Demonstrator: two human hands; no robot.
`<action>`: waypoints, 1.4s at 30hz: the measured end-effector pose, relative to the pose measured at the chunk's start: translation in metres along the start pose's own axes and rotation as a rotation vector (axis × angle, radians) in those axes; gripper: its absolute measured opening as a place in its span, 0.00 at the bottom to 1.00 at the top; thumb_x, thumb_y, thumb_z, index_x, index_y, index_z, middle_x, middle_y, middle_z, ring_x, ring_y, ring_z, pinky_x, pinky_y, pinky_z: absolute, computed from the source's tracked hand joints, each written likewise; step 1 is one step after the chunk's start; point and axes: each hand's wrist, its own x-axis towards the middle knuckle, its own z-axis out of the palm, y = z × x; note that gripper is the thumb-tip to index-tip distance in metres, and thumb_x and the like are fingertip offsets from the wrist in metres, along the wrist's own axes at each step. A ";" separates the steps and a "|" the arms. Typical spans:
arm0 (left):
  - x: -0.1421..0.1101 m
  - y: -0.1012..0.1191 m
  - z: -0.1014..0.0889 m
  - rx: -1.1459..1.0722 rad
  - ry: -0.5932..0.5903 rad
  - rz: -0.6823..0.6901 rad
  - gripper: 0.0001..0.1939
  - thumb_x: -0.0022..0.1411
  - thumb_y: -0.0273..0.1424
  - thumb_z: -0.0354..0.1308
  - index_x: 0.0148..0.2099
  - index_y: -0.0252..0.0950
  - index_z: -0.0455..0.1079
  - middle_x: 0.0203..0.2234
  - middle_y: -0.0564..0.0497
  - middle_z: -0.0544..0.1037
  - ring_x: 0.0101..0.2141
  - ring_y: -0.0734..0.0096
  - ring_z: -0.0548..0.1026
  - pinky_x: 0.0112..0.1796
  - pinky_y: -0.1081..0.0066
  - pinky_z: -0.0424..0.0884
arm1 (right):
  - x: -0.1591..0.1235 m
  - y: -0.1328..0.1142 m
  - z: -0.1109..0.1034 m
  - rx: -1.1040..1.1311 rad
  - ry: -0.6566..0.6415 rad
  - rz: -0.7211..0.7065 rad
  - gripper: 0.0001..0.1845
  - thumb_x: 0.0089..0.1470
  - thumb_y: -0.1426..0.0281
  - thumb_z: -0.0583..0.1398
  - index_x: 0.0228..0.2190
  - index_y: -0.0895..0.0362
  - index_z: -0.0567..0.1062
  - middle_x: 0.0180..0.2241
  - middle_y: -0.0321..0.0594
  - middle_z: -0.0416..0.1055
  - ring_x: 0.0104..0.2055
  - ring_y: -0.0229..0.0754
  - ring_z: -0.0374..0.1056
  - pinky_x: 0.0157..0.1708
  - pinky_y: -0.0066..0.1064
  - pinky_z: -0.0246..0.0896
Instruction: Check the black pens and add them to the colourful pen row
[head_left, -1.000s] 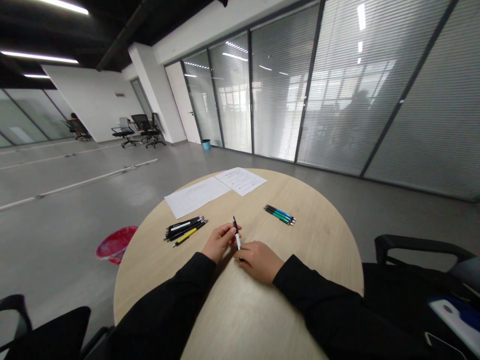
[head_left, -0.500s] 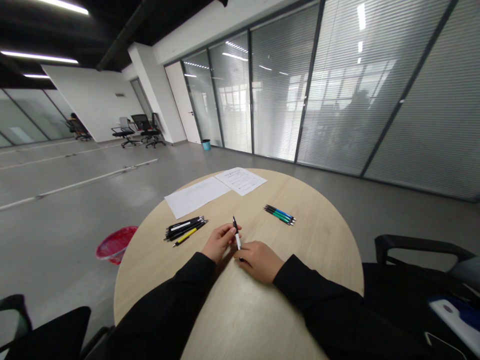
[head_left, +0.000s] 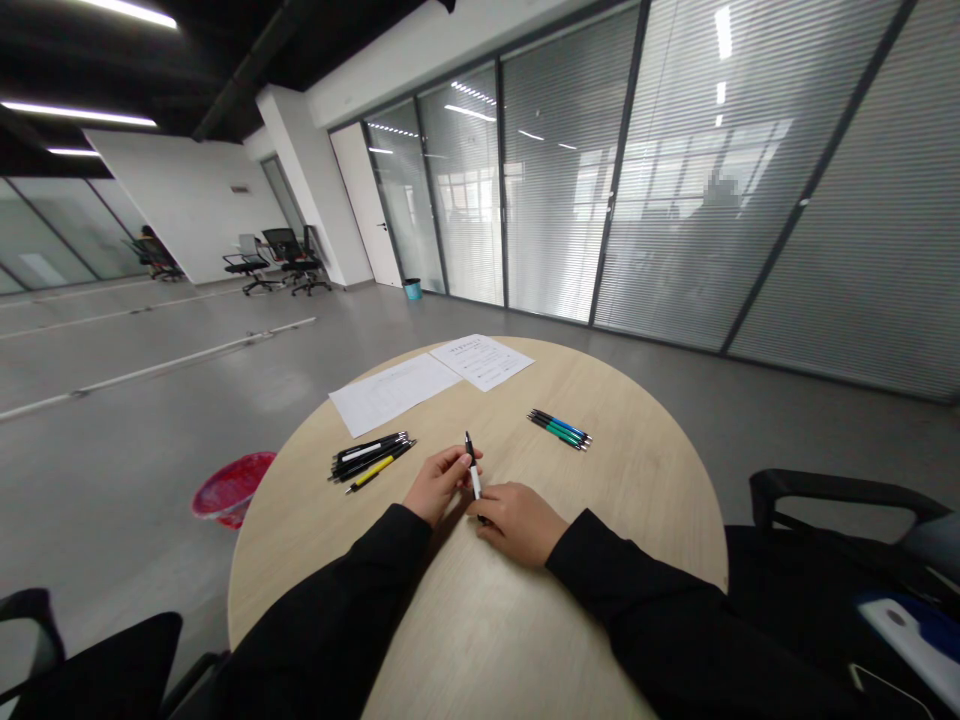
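Note:
A black-and-white pen (head_left: 475, 482) points away from me, its dark tip up and forward, above the middle of the round table (head_left: 600, 560). My left hand (head_left: 441, 482) pinches it near the front between thumb and fingers. At its rear end, the fingers of my right hand (head_left: 519, 522) close round the black part and hide some of it. Left of my hands lies a pile of black pens (head_left: 364, 458), with a yellow pen (head_left: 371, 475) along its near side. Off to the right, several blue and green pens (head_left: 559, 430) lie side by side.
Two printed paper sheets (head_left: 394, 392) lie by the table's far edge. A red bin (head_left: 234, 485) stands on the floor at the left. A black chair (head_left: 840, 490) is close on the right, another chair (head_left: 97, 650) at the lower left. Glass partitions (head_left: 562, 180) line the back.

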 end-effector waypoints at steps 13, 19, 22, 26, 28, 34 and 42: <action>-0.002 0.005 0.003 -0.018 0.000 -0.016 0.21 0.53 0.45 0.64 0.39 0.31 0.74 0.24 0.49 0.75 0.21 0.77 0.65 0.25 0.74 0.59 | 0.000 0.000 0.001 0.003 -0.001 0.002 0.07 0.56 0.70 0.61 0.39 0.55 0.74 0.37 0.40 0.72 0.39 0.41 0.68 0.38 0.30 0.57; -0.001 0.002 0.001 -0.020 -0.004 -0.022 0.21 0.54 0.45 0.64 0.40 0.31 0.74 0.24 0.49 0.75 0.21 0.77 0.65 0.25 0.74 0.58 | 0.000 -0.001 0.000 -0.001 0.005 0.003 0.07 0.57 0.70 0.60 0.39 0.56 0.74 0.36 0.40 0.72 0.39 0.41 0.67 0.38 0.30 0.57; -0.001 0.001 0.001 -0.009 -0.004 -0.024 0.21 0.54 0.45 0.64 0.40 0.31 0.74 0.24 0.50 0.75 0.21 0.77 0.65 0.25 0.74 0.58 | 0.000 0.000 0.001 -0.007 0.009 0.000 0.07 0.58 0.69 0.60 0.39 0.55 0.74 0.36 0.40 0.73 0.39 0.41 0.68 0.38 0.30 0.57; 0.000 0.000 0.000 -0.019 0.008 -0.027 0.21 0.54 0.45 0.64 0.41 0.31 0.74 0.24 0.50 0.75 0.21 0.77 0.65 0.25 0.74 0.57 | 0.000 0.001 0.002 -0.022 0.009 0.003 0.06 0.60 0.70 0.58 0.39 0.55 0.74 0.36 0.40 0.73 0.38 0.40 0.68 0.37 0.30 0.57; 0.000 0.000 0.000 -0.029 0.006 -0.028 0.21 0.54 0.45 0.64 0.40 0.31 0.74 0.23 0.50 0.75 0.21 0.78 0.64 0.25 0.74 0.57 | 0.000 0.002 0.003 -0.030 0.008 0.004 0.06 0.60 0.70 0.58 0.38 0.56 0.74 0.35 0.39 0.74 0.37 0.40 0.69 0.37 0.30 0.57; -0.001 0.000 0.001 0.001 -0.005 -0.006 0.20 0.55 0.44 0.63 0.40 0.31 0.74 0.24 0.49 0.76 0.21 0.77 0.65 0.25 0.74 0.58 | 0.001 0.000 0.001 -0.033 0.002 0.013 0.06 0.60 0.70 0.58 0.38 0.56 0.74 0.35 0.39 0.74 0.37 0.40 0.69 0.37 0.30 0.57; -0.001 0.002 0.001 0.015 0.000 0.045 0.18 0.56 0.43 0.62 0.40 0.32 0.74 0.25 0.49 0.76 0.23 0.76 0.66 0.26 0.74 0.61 | 0.001 0.000 0.000 -0.038 0.011 0.014 0.07 0.60 0.70 0.56 0.39 0.56 0.74 0.36 0.40 0.73 0.38 0.41 0.68 0.38 0.30 0.57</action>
